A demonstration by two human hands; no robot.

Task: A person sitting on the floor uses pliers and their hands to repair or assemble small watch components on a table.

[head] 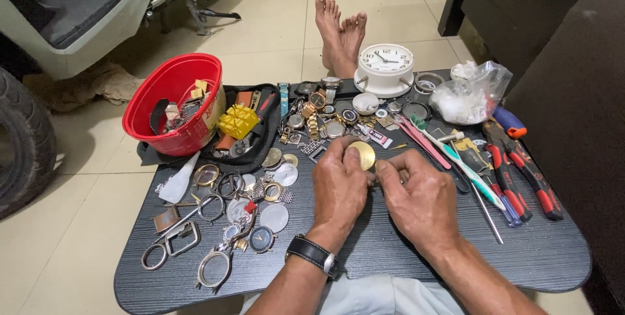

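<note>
Showing a round, gold-coloured watch case back, smooth and slightly domed, held above the middle of the dark tabletop. Left hand fingers close on its edge; right hand fingers pinch shut just beside it, contents hidden.

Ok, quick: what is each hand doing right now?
Left hand: closed on a round gold watch case.
Right hand: fingertips pinched beside the case; whether it grips anything cannot be told.
</note>
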